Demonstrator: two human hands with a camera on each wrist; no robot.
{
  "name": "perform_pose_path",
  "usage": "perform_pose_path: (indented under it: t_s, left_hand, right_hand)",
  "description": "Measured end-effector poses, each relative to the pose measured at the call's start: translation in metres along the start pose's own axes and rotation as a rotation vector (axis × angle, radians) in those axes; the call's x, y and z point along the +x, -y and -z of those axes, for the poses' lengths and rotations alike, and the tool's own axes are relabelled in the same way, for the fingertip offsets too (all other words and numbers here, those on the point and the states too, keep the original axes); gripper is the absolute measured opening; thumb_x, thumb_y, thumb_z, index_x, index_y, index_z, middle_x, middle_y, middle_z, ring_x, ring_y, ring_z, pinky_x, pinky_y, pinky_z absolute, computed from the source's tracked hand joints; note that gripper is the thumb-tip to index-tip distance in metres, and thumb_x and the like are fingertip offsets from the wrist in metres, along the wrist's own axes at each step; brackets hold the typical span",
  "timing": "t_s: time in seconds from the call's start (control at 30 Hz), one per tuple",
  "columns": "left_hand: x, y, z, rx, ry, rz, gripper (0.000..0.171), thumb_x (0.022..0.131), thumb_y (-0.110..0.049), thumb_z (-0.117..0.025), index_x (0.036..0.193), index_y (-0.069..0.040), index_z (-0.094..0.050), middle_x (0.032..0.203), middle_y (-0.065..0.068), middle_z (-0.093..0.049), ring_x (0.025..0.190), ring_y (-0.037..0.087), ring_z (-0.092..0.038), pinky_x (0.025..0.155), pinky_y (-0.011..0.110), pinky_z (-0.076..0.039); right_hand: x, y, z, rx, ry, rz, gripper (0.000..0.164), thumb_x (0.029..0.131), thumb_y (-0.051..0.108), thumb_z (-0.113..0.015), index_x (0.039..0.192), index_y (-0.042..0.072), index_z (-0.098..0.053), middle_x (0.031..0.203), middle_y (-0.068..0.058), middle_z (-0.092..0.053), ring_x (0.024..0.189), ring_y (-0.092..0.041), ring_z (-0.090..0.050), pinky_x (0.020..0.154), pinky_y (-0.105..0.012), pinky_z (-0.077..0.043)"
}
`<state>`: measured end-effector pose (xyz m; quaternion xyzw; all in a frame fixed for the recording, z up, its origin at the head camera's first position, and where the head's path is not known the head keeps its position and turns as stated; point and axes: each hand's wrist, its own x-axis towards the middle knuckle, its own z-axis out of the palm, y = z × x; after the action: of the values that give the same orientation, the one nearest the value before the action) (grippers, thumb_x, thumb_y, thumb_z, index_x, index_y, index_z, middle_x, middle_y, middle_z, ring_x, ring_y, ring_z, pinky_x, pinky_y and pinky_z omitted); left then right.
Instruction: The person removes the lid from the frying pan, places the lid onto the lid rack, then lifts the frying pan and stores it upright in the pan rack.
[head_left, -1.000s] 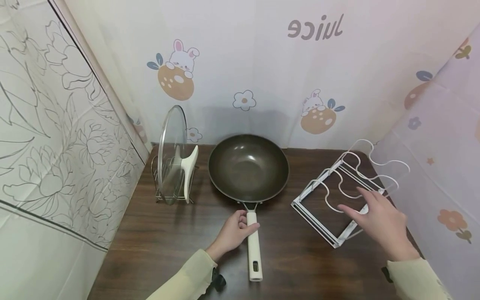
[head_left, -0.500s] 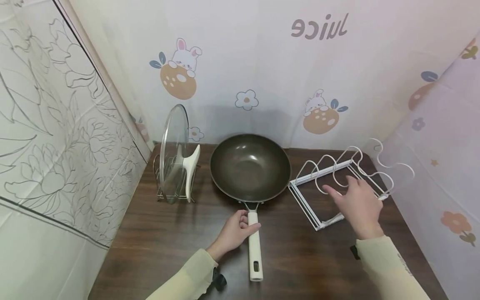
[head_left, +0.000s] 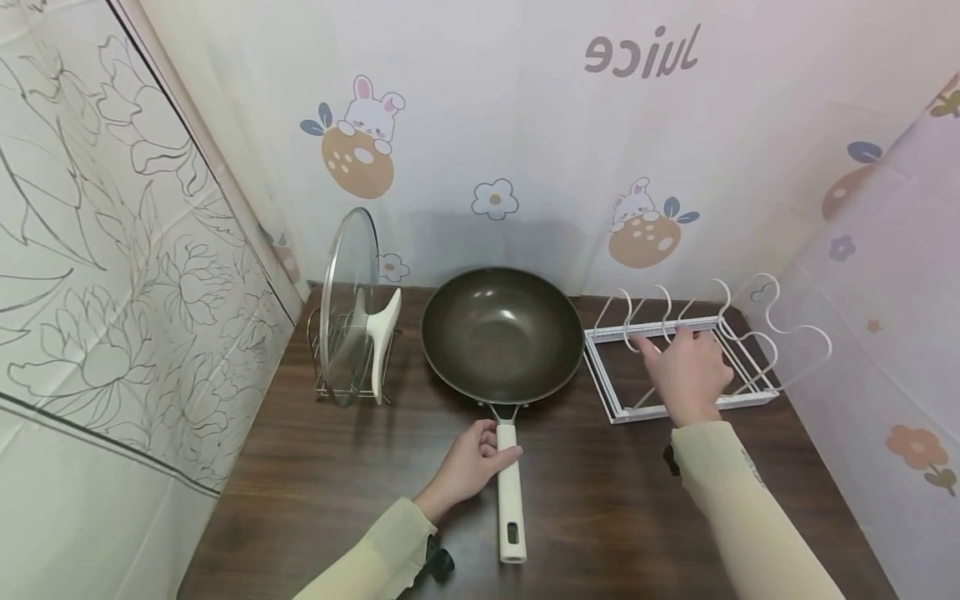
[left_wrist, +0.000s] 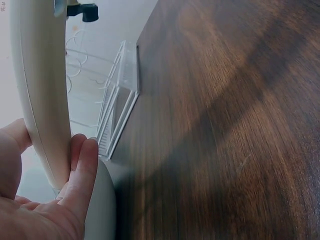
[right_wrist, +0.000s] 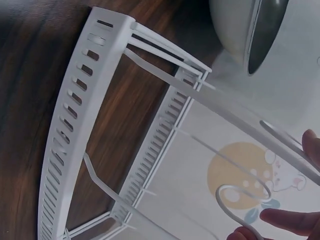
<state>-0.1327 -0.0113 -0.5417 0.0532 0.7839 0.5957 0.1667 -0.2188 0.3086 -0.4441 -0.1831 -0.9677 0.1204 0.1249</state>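
A dark wok (head_left: 498,333) with a cream handle (head_left: 510,500) sits at mid-table. My left hand (head_left: 468,467) holds the handle near the pan end, thumb on top and fingers against its side; the left wrist view shows the fingertips touching the handle's side (left_wrist: 40,75). To the right, a white wire pan rack (head_left: 690,412) with looped dividers lies squarely to the table, close by the wok. My right hand (head_left: 686,375) grips the looped wires of this rack from above. Its fingers and thumb show only partly around the wires (right_wrist: 235,197) in the right wrist view.
At the left, a glass lid (head_left: 348,308) with a cream handle (head_left: 381,342) stands upright in a small metal wire stand (head_left: 345,392). Behind the table hangs a printed curtain (head_left: 495,108), with more fabric at both sides.
My right hand has moved left and away from me, turning the white rack from a diagonal to a straight position. The left hand stays on the handle, and the wok has hardly moved.
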Motion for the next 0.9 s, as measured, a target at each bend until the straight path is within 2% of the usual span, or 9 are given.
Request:
perform_pose_path:
  t_s: [0.17,0.23,0.5,0.9]
  left_hand:
    - [0.000,0.001,0.000,-0.019,-0.004,0.004,0.071,0.093,-0.029,-0.078,0.142,0.011,-0.046,0.108,0.012,-0.066,0.089,0.013,-0.060,0.073,0.018,-0.052]
    - [0.000,0.002,0.000,-0.028,-0.005,0.002,0.071,0.092,-0.028,-0.079,0.141,0.012,-0.046,0.107,0.012,-0.066,0.088,0.013,-0.060,0.072,0.017,-0.052]
    - [-0.001,0.002,0.000,-0.036,-0.009,0.005,0.072,0.092,-0.027,-0.079,0.142,0.012,-0.045,0.106,0.011,-0.066,0.087,0.013,-0.060,0.071,0.017,-0.051]
    - [0.000,-0.001,-0.002,-0.042,-0.004,0.003,0.071,0.092,-0.027,-0.080,0.142,0.011,-0.046,0.106,0.011,-0.068,0.087,0.012,-0.061,0.071,0.017,-0.052]
  right_hand:
    - [0.014,0.012,-0.007,0.008,-0.013,-0.013,0.085,0.094,0.070,-0.058,0.119,-0.012,-0.061,0.116,-0.042,-0.057,0.106,-0.058,-0.058,0.077,-0.074,-0.048]
    - [0.019,0.016,-0.009,0.012,0.000,-0.026,0.084,0.094,0.070,-0.057,0.117,-0.012,-0.061,0.116,-0.042,-0.057,0.108,-0.057,-0.057,0.079,-0.074,-0.047]
    - [0.041,0.031,-0.018,-0.036,0.028,-0.061,0.086,0.095,0.068,-0.055,0.121,-0.013,-0.057,0.122,-0.043,-0.056,0.114,-0.056,-0.057,0.085,-0.071,-0.049]
    - [0.059,0.041,-0.020,-0.038,0.052,-0.096,0.089,0.098,0.067,-0.049,0.127,-0.018,-0.054,0.128,-0.044,-0.054,0.119,-0.057,-0.055,0.091,-0.069,-0.047]
